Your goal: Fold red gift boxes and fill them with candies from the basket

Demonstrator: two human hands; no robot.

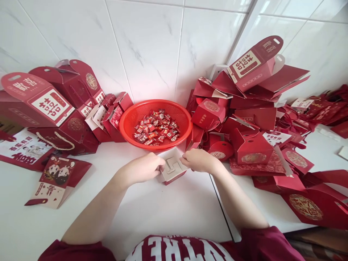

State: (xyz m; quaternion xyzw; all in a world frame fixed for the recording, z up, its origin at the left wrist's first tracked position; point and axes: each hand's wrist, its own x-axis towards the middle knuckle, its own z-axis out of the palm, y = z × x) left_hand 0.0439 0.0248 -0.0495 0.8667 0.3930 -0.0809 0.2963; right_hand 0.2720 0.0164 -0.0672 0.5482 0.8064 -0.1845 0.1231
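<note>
Between my two hands is a small red cardboard gift box [174, 177] with its top uncovered, showing a pale inside and interlocked flaps on the bottom. My left hand [143, 167] has its fingers closed on the box's left wall. On the opposite wall, my right hand [199, 160] pinches the edge near the far right corner. The box sits low at the white table, just in front of a red plastic basket [127, 139]. Inside that basket lies a heap of small red-wrapped candies [160, 127]. Fingertips of both hands are partly hidden.
Red gift boxes [51, 105] stand at the left against the tiled wall, with a flat panda-print box [58, 177] before them. A jumbled pile of red boxes [244, 119] rises at the right. A dark seam [223, 210] crosses the white tabletop [163, 214].
</note>
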